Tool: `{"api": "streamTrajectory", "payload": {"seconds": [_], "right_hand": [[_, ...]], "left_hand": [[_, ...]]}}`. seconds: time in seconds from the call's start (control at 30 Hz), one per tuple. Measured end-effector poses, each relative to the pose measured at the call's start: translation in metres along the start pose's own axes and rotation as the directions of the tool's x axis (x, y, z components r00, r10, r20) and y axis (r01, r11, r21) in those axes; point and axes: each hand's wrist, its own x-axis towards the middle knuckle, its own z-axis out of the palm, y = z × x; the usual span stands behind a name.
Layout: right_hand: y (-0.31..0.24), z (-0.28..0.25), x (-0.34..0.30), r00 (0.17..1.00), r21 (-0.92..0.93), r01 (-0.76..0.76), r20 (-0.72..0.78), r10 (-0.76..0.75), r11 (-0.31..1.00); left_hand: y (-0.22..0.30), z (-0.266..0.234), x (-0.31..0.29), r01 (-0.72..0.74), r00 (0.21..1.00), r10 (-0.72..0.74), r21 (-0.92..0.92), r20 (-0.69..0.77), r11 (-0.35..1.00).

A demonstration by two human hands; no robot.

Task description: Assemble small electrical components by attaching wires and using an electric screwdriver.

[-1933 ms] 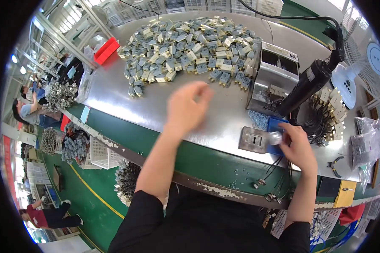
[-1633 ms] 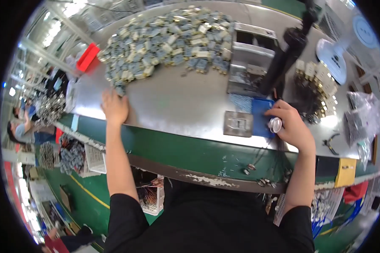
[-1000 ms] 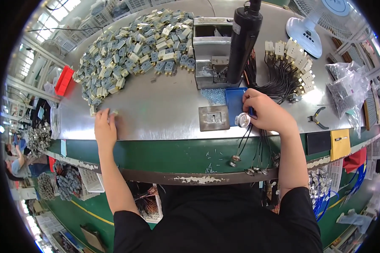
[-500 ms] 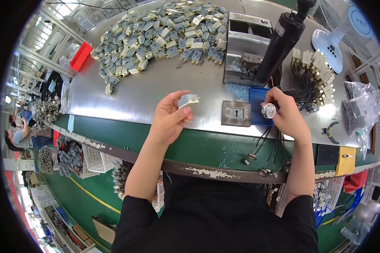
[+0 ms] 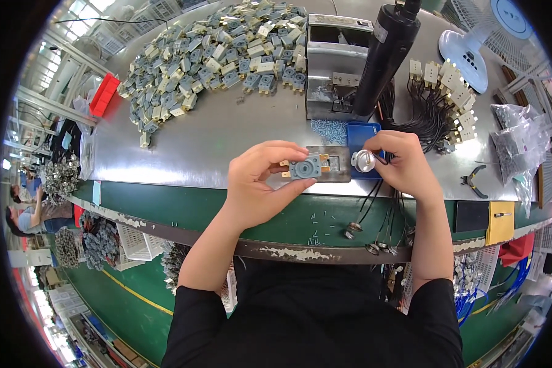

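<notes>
1. Along the near edge, chipped paint roughens the lip of a green strip, where thin dark wires ending in shiny round caps hang.
2. Just beyond, the left hand pinches a grey block between thumb below and fingers above, half curled around it; a round boss marks its face and brass-coloured tabs jut from both ends.
3. Opposite, the right hand has thumb and fingers drawn together on a glossy, silvery round cup.
4. Partly behind the block lies a flat, worn metal plate; whether they touch, I cannot tell. Beside it sits a smooth blue tray.
5. Farther back stand a boxy metal housing and, left of it, a jagged heap of grey-and-cream blocks.
</notes>
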Motion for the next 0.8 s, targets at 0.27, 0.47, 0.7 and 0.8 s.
{"api": "streamTrajectory", "payload": {"seconds": [0.27, 0.47, 0.7, 0.8], "right_hand": [[-0.002, -0.008, 0.002, 0.998, -0.037, -0.054, 0.018, 0.055, 0.998], [-0.004, -0.008, -0.001, 0.994, -0.093, -0.086, 0.057, 0.092, 0.992], [-0.011, -0.014, -0.003, 0.995, -0.109, -0.072, 0.056, 0.079, 0.991], [-0.012, -0.011, -0.007, 0.997, -0.080, -0.045, 0.051, 0.049, 0.996]], "left_hand": [[-0.023, 0.003, 0.024, -0.028, 0.994, -0.002, 0.279, 0.106, 0.960], [-0.054, 0.022, 0.018, 0.125, 0.977, -0.161, 0.244, 0.137, 0.962], [-0.062, 0.028, 0.010, -0.081, 0.990, 0.040, 0.306, 0.138, 0.949], [-0.054, 0.022, 0.013, -0.121, 0.990, 0.087, 0.366, 0.108, 0.923]]}}
